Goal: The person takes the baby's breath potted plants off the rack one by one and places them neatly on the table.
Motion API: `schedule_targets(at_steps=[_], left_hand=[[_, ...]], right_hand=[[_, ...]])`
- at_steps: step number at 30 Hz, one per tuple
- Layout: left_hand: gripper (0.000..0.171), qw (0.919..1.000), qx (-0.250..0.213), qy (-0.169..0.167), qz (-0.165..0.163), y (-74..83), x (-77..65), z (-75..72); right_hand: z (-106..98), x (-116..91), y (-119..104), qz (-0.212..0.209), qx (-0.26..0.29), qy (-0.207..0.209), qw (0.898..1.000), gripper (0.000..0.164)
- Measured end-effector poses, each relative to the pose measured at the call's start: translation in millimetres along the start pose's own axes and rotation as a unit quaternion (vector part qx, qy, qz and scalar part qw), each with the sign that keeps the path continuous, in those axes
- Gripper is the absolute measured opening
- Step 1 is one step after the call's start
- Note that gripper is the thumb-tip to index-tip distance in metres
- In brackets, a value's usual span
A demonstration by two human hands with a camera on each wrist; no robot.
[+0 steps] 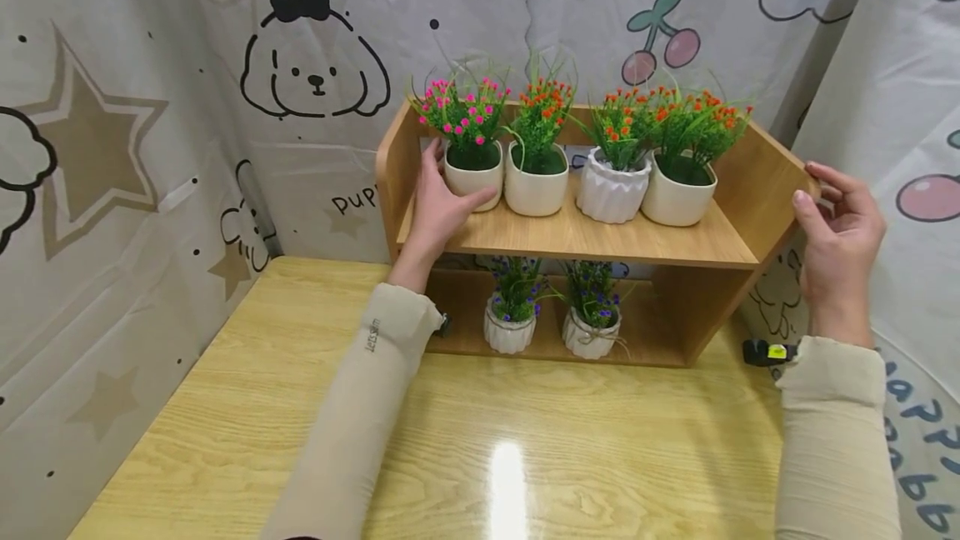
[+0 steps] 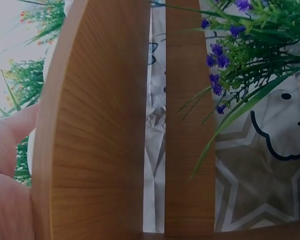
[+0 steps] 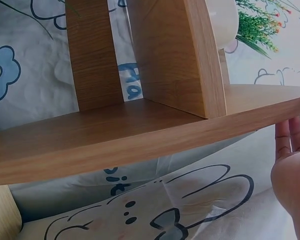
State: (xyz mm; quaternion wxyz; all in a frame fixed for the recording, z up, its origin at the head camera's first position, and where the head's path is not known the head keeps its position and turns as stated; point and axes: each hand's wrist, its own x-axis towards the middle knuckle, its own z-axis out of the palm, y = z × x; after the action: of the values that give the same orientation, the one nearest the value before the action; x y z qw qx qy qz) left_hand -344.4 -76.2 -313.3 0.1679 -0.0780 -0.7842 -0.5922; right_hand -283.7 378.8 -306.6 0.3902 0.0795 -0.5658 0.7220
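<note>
On the left end of the upper board (image 1: pixel 555 237), the left hand (image 1: pixel 441 205) grasps a cream pot (image 1: pixel 472 180) of pink flowers; the right hand (image 1: pixel 843 232) grips the wooden shelf's right side panel (image 1: pixel 772 182). Three orange-flowered pots (image 1: pixel 536 190) stand alongside; two purple-flowered pots (image 1: pixel 510 335) sit below.

In front of me: one wood-grain tabletop (image 1: pixel 600 440); on it, one two-tier wooden shelf (image 1: pixel 525 236), four potted plants (image 1: pixel 536 186) above, two purple-flowered pots (image 1: pixel 510 333) below.
</note>
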Motion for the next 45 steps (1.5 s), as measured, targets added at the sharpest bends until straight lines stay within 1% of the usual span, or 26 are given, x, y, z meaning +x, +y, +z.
schedule_targets(at_steps=[4,6,12,15,21,25,32,41,45], left_hand=[[0.112,0.9995,0.029,-0.001,-0.015,0.3,6.8,0.6],[0.110,0.9992,0.036,-0.003,-0.016,-0.1,8.4,0.8],[0.103,0.9986,0.052,-0.009,-0.008,-2.2,6.9,1.3],[0.101,0.9982,0.059,-0.010,-0.006,-3.1,6.0,1.6],[0.101,0.9982,0.060,-0.010,-0.002,-2.7,4.8,0.8],[0.102,0.9980,0.062,-0.010,0.000,-1.0,3.8,0.4],[0.101,0.9979,0.064,-0.004,-0.003,-2.3,-0.1,-0.1],[0.099,0.9973,0.070,0.014,0.012,-3.0,-2.2,-0.8],[0.099,0.9970,0.072,0.022,0.018,-3.5,-3.1,-0.7]], right_hand=[[1,1,1,-0.006,0.009,-0.002,1.000,0.033],[1,2,2,-0.010,0.012,-0.003,1.000,0.033],[-2,1,5,-0.024,-0.014,-0.009,1.000,0.032],[-3,1,7,-0.033,-0.011,-0.010,0.999,0.032],[-3,2,8,-0.036,0.006,-0.012,0.999,0.033],[-2,2,8,-0.046,0.020,-0.015,0.999,0.032],[-2,-1,7,-0.042,0.010,-0.015,0.999,0.029],[-2,0,8,-0.045,0.021,-0.015,0.999,0.029],[-2,-1,8,-0.044,0.017,-0.014,0.999,0.028]])
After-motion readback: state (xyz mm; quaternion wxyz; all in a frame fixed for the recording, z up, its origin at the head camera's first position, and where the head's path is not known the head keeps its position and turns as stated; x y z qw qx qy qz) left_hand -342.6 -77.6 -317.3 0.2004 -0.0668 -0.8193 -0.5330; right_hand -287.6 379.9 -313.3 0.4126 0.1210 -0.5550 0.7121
